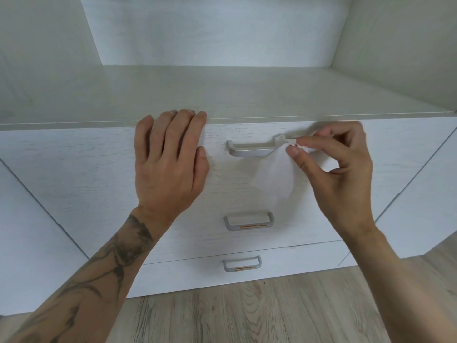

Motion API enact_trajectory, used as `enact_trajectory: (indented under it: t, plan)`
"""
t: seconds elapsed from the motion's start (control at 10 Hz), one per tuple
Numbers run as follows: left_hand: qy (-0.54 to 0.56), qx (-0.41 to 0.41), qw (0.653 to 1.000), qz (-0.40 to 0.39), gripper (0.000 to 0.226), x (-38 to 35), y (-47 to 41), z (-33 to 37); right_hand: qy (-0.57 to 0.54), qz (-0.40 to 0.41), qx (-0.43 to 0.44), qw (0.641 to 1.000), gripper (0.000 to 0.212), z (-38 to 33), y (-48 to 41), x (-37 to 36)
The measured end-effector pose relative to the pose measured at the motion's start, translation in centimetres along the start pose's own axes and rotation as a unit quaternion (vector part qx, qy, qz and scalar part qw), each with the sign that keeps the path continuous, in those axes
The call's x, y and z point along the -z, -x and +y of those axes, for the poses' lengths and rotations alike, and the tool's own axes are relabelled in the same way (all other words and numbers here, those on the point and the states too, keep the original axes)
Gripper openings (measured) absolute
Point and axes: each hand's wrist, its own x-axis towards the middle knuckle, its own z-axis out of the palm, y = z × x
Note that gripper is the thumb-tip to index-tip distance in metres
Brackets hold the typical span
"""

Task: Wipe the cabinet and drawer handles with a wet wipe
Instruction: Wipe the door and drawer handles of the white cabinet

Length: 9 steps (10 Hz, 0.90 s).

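Note:
A white drawer unit shows three stacked drawers, each with a silver bar handle. My right hand (338, 164) pinches a white wet wipe (277, 177) between thumb and forefinger at the right end of the top handle (249, 151); the wipe hangs down over the drawer front. My left hand (168, 159) lies flat with straight fingers against the top drawer front, just left of that handle, fingertips at the top edge. The middle handle (248, 220) and the bottom handle (241, 263) sit below, untouched.
Above the drawers is a pale shelf surface (222, 92) inside an open white cabinet recess. White cabinet panels (32, 219) flank the drawers on both sides. Wood-look flooring (247, 313) lies below.

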Motion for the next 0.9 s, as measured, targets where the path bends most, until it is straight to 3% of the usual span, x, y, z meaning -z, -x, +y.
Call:
enact_trajectory:
  t: [0.2, 0.5, 0.9]
  plan:
    - [0.001, 0.001, 1.0, -0.007, 0.046, 0.2, -0.1, 0.1, -0.02, 0.035, -0.094, 0.995, 0.005, -0.5, 0.7, -0.6]
    - [-0.004, 0.003, 1.0, -0.003, 0.046, 0.0, 0.1, 0.0, -0.03, 0.031, -0.146, 0.988, 0.013, -2.1, 1.2, -1.0]
    - [-0.003, 0.005, 1.0, -0.006, 0.045, 0.0, 0.0, 0.1, 0.006, 0.072, -0.09, 0.993, 0.017, -2.2, 2.1, -1.1]
